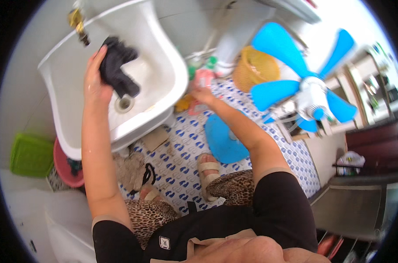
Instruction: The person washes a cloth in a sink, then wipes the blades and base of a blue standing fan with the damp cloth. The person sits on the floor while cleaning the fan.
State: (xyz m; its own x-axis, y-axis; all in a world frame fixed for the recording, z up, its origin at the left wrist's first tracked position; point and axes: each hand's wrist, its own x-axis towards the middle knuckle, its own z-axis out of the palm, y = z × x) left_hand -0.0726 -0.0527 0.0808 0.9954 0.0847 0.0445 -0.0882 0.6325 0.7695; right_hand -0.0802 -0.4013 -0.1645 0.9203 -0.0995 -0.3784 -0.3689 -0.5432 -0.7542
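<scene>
My left hand (97, 77) is inside a white ceramic sink (172, 62), holding a crumpled dark cloth (115, 67) above the drain hole (124, 104). The cloth hangs over the basin, a little below a brass tap (76, 21) with a dark spout end. Off the sink's right side, my right hand (202, 92) is at a pink bottle (204, 78) with a green cap. Blur hides how its fingers lie, so I cannot tell whether they grip the bottle.
A blue-bladed fan (312, 83) stands at the right on a blue base (223, 138). Behind it is a yellow woven basket (248, 70). Left of the sink are a green plastic container (31, 155) and a pink basin (62, 167). A rumpled cloth (129, 167) lies under the sink.
</scene>
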